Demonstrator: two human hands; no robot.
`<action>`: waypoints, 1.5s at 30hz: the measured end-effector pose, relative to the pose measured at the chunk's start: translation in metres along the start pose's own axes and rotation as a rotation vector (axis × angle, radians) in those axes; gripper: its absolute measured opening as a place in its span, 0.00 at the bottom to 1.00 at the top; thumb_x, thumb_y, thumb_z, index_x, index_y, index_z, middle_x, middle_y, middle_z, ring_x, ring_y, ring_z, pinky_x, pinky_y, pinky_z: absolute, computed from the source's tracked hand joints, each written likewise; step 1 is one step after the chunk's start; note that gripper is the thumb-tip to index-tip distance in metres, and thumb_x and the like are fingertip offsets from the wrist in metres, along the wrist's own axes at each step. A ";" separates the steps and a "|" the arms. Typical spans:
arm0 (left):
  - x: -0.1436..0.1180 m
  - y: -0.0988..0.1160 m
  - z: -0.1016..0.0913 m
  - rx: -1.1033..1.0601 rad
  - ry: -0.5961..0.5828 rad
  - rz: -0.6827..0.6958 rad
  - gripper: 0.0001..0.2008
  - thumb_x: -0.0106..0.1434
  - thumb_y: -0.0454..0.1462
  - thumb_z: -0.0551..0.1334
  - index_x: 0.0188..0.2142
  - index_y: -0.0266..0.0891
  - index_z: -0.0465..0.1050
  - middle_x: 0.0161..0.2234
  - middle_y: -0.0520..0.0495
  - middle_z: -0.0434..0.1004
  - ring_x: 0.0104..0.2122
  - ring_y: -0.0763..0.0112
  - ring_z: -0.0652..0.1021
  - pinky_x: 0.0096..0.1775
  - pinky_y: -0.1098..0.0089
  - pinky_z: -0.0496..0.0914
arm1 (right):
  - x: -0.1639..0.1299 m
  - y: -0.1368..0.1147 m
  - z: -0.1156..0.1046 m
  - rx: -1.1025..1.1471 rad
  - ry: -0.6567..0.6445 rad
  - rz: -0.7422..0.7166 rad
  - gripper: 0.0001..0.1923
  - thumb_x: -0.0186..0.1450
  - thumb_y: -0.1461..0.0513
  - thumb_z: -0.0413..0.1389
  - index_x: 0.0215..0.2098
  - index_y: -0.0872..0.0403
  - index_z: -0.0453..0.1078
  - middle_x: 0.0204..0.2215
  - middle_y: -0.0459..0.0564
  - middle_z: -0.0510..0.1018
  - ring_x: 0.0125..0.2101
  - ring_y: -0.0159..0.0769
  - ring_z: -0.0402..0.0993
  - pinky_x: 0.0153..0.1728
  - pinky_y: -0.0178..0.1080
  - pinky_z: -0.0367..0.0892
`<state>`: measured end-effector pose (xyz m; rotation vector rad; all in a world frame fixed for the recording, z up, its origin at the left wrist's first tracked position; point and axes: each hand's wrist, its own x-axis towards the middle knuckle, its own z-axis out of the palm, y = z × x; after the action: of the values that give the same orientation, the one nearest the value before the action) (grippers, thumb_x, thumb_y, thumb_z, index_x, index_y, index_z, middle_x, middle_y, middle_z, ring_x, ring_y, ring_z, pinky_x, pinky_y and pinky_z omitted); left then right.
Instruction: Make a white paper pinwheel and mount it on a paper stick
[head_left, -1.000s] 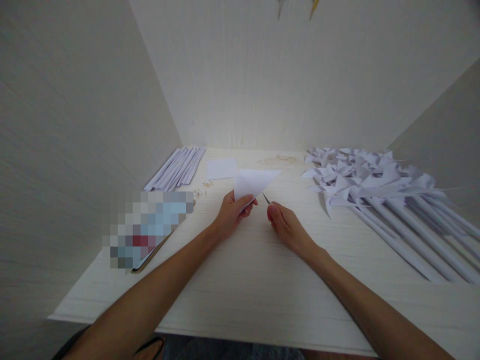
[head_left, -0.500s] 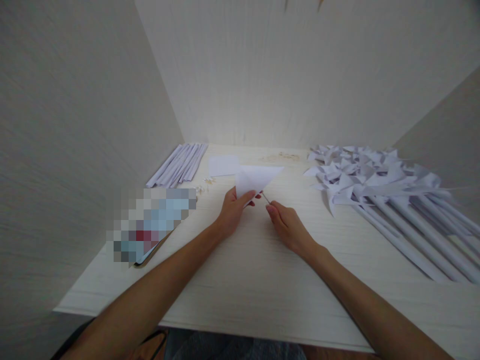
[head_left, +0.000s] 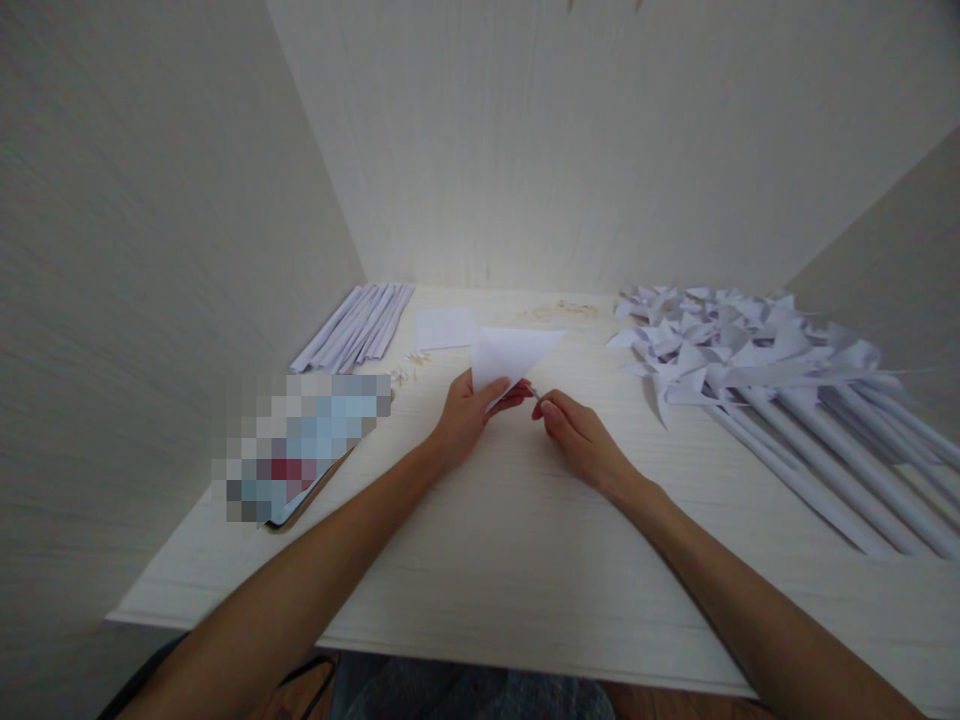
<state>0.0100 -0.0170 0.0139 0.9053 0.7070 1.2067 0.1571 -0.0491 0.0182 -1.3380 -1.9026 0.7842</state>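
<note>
A sheet of white paper folded into a triangle (head_left: 510,352) is raised above the middle of the table. My left hand (head_left: 466,412) grips its lower edge, thumb on top and fingers beneath. Close by on the right, my right hand (head_left: 574,428) is closed on a thin, dark, stick-like tool (head_left: 535,394). Its tip points at the paper's lower edge by my left fingertips. Whether the tip touches the paper I cannot tell, and most of the tool is hidden in my fingers.
Rolled white paper sticks (head_left: 360,325) lie at the back left, beside a flat white paper square (head_left: 444,328) and small scattered bits (head_left: 411,367). A blurred-out phone-like object (head_left: 315,445) rests at left. Paper pinwheels (head_left: 720,350) on rolled sticks (head_left: 825,445) pile up on the right.
My right hand has turned slightly and its fingers have shifted along the tool, so less of the tool shows. The left hand's fingers stretch a little further under the paper, which stays nearly still.
</note>
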 end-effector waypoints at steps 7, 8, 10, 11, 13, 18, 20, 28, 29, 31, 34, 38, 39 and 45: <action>-0.001 0.001 -0.001 0.019 -0.004 -0.010 0.08 0.49 0.35 0.62 0.30 0.32 0.72 0.28 0.45 0.77 0.32 0.68 0.76 0.39 0.65 0.68 | 0.006 0.008 0.000 0.265 -0.085 0.131 0.18 0.59 0.53 0.44 0.28 0.58 0.67 0.12 0.39 0.54 0.15 0.26 0.49 0.18 0.33 0.45; -0.001 0.001 -0.001 0.019 -0.007 -0.016 0.08 0.49 0.34 0.62 0.31 0.32 0.72 0.28 0.45 0.77 0.31 0.69 0.76 0.38 0.65 0.68 | 0.006 0.009 0.000 0.291 -0.089 0.141 0.18 0.58 0.53 0.44 0.28 0.58 0.67 0.12 0.38 0.53 0.14 0.26 0.48 0.18 0.33 0.44; -0.001 0.001 -0.001 0.023 -0.013 -0.032 0.08 0.49 0.34 0.61 0.31 0.33 0.72 0.28 0.46 0.77 0.31 0.69 0.76 0.38 0.65 0.68 | 0.007 0.008 0.000 0.321 -0.092 0.146 0.18 0.58 0.53 0.44 0.28 0.58 0.67 0.12 0.38 0.53 0.14 0.25 0.46 0.17 0.33 0.43; -0.001 0.001 -0.001 0.026 -0.015 -0.038 0.08 0.49 0.34 0.61 0.30 0.33 0.72 0.28 0.46 0.77 0.31 0.69 0.76 0.38 0.65 0.68 | 0.007 0.008 0.001 0.326 -0.092 0.143 0.18 0.58 0.53 0.44 0.27 0.58 0.67 0.11 0.38 0.53 0.14 0.25 0.46 0.17 0.33 0.43; 0.000 0.001 -0.002 0.033 -0.010 -0.042 0.07 0.49 0.33 0.61 0.30 0.32 0.72 0.27 0.46 0.76 0.30 0.70 0.76 0.38 0.65 0.68 | 0.007 0.007 0.001 0.318 -0.083 0.136 0.18 0.58 0.53 0.43 0.26 0.58 0.66 0.12 0.38 0.53 0.13 0.24 0.46 0.17 0.33 0.43; 0.000 0.000 -0.002 0.030 0.011 -0.049 0.07 0.48 0.34 0.62 0.29 0.32 0.72 0.27 0.46 0.76 0.30 0.70 0.76 0.39 0.65 0.69 | 0.006 0.006 0.002 0.295 -0.043 0.135 0.18 0.58 0.53 0.43 0.25 0.58 0.66 0.12 0.38 0.52 0.14 0.24 0.46 0.17 0.32 0.42; -0.001 -0.001 0.000 0.019 0.015 -0.046 0.07 0.48 0.34 0.62 0.29 0.32 0.71 0.27 0.46 0.76 0.30 0.71 0.76 0.40 0.65 0.68 | 0.006 0.007 0.003 0.292 -0.027 0.135 0.18 0.59 0.53 0.44 0.25 0.58 0.67 0.12 0.38 0.52 0.14 0.25 0.46 0.17 0.32 0.42; -0.007 -0.005 0.011 -0.044 0.110 -0.024 0.06 0.48 0.33 0.62 0.28 0.32 0.71 0.26 0.48 0.76 0.30 0.72 0.76 0.43 0.63 0.67 | 0.006 0.009 0.009 0.233 0.049 0.123 0.19 0.59 0.53 0.44 0.24 0.58 0.68 0.13 0.39 0.51 0.15 0.26 0.47 0.18 0.32 0.44; -0.007 -0.005 0.011 -0.042 0.117 -0.023 0.05 0.48 0.33 0.61 0.27 0.32 0.71 0.26 0.48 0.76 0.30 0.72 0.76 0.44 0.63 0.67 | 0.006 0.009 0.009 0.220 0.053 0.121 0.19 0.59 0.53 0.44 0.24 0.58 0.68 0.13 0.39 0.51 0.15 0.26 0.47 0.18 0.33 0.44; -0.007 -0.006 0.011 -0.037 0.122 -0.021 0.05 0.49 0.33 0.61 0.27 0.32 0.71 0.26 0.48 0.75 0.30 0.72 0.76 0.44 0.63 0.66 | 0.006 0.008 0.008 0.196 0.059 0.115 0.19 0.60 0.53 0.44 0.24 0.58 0.68 0.13 0.39 0.52 0.16 0.26 0.48 0.18 0.33 0.45; -0.007 -0.006 0.011 -0.040 0.120 -0.021 0.05 0.49 0.33 0.61 0.27 0.32 0.71 0.26 0.47 0.75 0.30 0.72 0.76 0.44 0.63 0.66 | 0.005 0.006 0.008 0.168 0.068 0.112 0.19 0.60 0.53 0.43 0.24 0.58 0.68 0.13 0.40 0.52 0.16 0.26 0.49 0.19 0.33 0.46; -0.006 -0.006 0.011 -0.047 0.126 -0.029 0.05 0.48 0.33 0.61 0.27 0.32 0.71 0.26 0.48 0.75 0.29 0.72 0.76 0.44 0.63 0.66 | 0.005 0.005 0.008 0.140 0.072 0.113 0.19 0.60 0.54 0.43 0.24 0.58 0.68 0.13 0.40 0.53 0.16 0.26 0.49 0.19 0.33 0.46; -0.006 -0.006 0.011 -0.049 0.126 -0.028 0.05 0.48 0.33 0.61 0.27 0.32 0.71 0.26 0.48 0.75 0.29 0.72 0.76 0.44 0.63 0.66 | 0.005 0.005 0.008 0.137 0.075 0.113 0.19 0.60 0.54 0.43 0.24 0.58 0.68 0.13 0.40 0.53 0.16 0.26 0.49 0.19 0.33 0.46; -0.006 -0.006 0.010 -0.048 0.113 -0.022 0.05 0.48 0.32 0.61 0.27 0.32 0.71 0.26 0.47 0.76 0.30 0.72 0.76 0.43 0.64 0.67 | 0.006 0.005 0.008 0.144 0.074 0.120 0.20 0.59 0.53 0.43 0.24 0.58 0.69 0.12 0.40 0.51 0.16 0.27 0.48 0.19 0.33 0.45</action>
<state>0.0203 -0.0259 0.0136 0.7927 0.7733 1.2573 0.1521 -0.0429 0.0113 -1.3817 -1.6881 0.9014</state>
